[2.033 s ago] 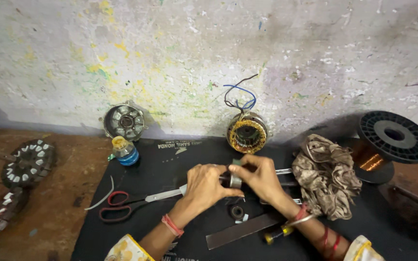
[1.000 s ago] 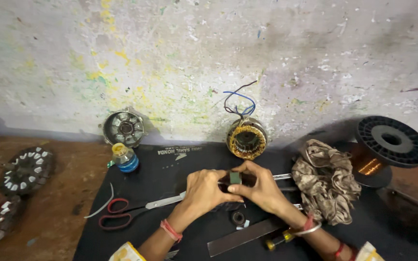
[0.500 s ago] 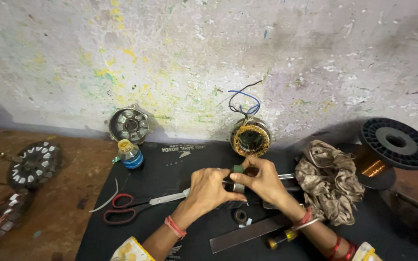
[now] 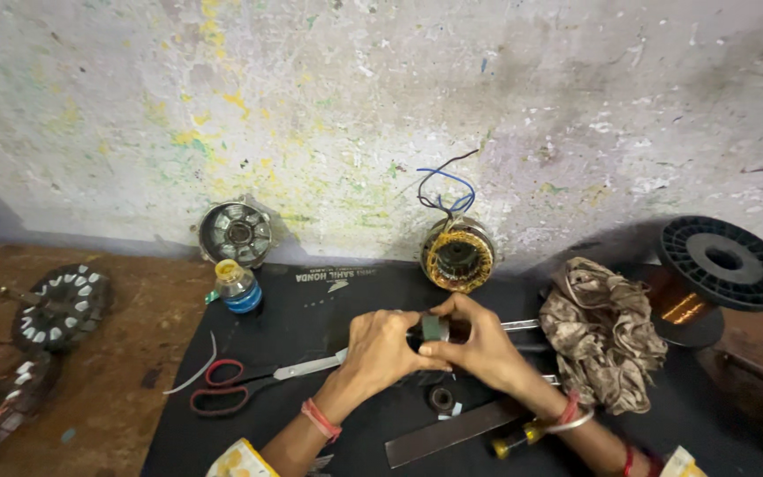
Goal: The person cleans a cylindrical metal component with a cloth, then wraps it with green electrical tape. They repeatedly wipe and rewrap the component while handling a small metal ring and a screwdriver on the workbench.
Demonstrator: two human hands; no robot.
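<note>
Since the earlier frames little has shifted: the small cylindrical part (image 4: 435,329) is kept pinched above the black mat (image 4: 311,300), between the left hand (image 4: 383,349) and right hand (image 4: 480,346), both closed on it. It is judged rigid, light, best gripped by its ends. Scissors (image 4: 240,384) lie nearby.
</note>
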